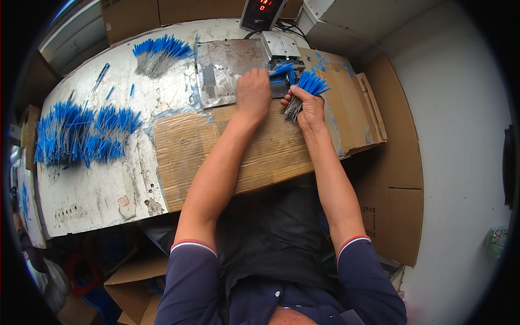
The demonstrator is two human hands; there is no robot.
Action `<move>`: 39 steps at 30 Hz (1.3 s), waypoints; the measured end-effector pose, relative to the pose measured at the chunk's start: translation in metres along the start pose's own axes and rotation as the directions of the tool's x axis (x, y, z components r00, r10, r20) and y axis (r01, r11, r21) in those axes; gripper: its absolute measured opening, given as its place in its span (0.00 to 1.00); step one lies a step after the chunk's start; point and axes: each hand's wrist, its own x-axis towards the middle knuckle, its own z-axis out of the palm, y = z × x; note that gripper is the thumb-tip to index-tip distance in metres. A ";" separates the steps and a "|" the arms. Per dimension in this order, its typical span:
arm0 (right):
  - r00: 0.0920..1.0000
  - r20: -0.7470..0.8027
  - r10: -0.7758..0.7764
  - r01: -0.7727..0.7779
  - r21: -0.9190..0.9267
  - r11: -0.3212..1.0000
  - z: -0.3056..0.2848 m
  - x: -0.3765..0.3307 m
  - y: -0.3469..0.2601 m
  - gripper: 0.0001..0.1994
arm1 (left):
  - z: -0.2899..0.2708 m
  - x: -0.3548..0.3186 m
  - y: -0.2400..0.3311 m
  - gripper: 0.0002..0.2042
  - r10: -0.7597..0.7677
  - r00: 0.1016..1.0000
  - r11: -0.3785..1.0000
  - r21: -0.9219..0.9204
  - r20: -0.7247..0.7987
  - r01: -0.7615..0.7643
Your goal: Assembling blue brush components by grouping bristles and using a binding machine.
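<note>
In my right hand is a bundle of thin grey wire pieces with blue ends, the blue ends up and the grey ends hanging below the fist. My left hand is closed beside it, back of the hand up, over the right part of a metal plate. Its fingertips are hidden, so what they hold does not show. Just right of its knuckles are more blue ends, in front of a small metal machine; whether my fingers touch them is unclear.
Piles of the same blue-ended pieces lie on the white worn table at far left and at the back. A pen lies between them. Taped cardboard covers the front edge. A red digit display stands behind.
</note>
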 end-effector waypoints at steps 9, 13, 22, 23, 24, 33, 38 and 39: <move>0.979 -0.181 -0.094 0.052 -0.221 0.974 0.014 -0.001 -0.001 0.04 | 0.005 0.001 -0.003 0.07 -0.108 0.988 0.992 -0.079 -0.113 0.100; 0.957 -0.263 -0.125 0.056 -0.255 0.965 0.010 0.003 -0.003 0.04 | 0.003 -0.001 0.000 0.07 -0.018 0.998 0.998 -0.057 -0.055 0.015; 0.965 -0.232 -0.118 0.057 -0.255 0.965 0.011 -0.006 -0.003 0.03 | 0.002 -0.002 0.001 0.05 0.178 0.984 0.972 0.159 -0.013 -0.174; 0.965 -0.233 -0.122 0.061 -0.252 0.966 0.010 -0.006 -0.001 0.03 | 0.002 -0.001 0.002 0.05 0.156 0.988 0.972 0.182 -0.009 -0.152; 0.965 -0.222 -0.141 0.100 -0.184 0.978 0.009 -0.007 0.000 0.03 | 0.001 -0.001 0.002 0.05 0.135 0.991 0.970 0.205 -0.007 -0.131; 0.912 -0.252 -0.324 0.327 -0.029 0.944 0.008 -0.015 0.019 0.04 | -0.005 -0.005 0.001 0.06 0.037 0.998 0.981 0.189 0.058 -0.048; 0.903 -0.257 -0.343 0.352 -0.012 0.936 0.002 -0.009 0.020 0.05 | -0.010 -0.002 0.001 0.09 0.043 0.997 0.994 0.099 0.067 -0.049; 0.910 -0.254 -0.327 0.324 -0.053 0.944 0.004 -0.010 0.020 0.05 | -0.012 -0.002 -0.001 0.08 0.095 0.994 0.989 0.109 0.054 -0.100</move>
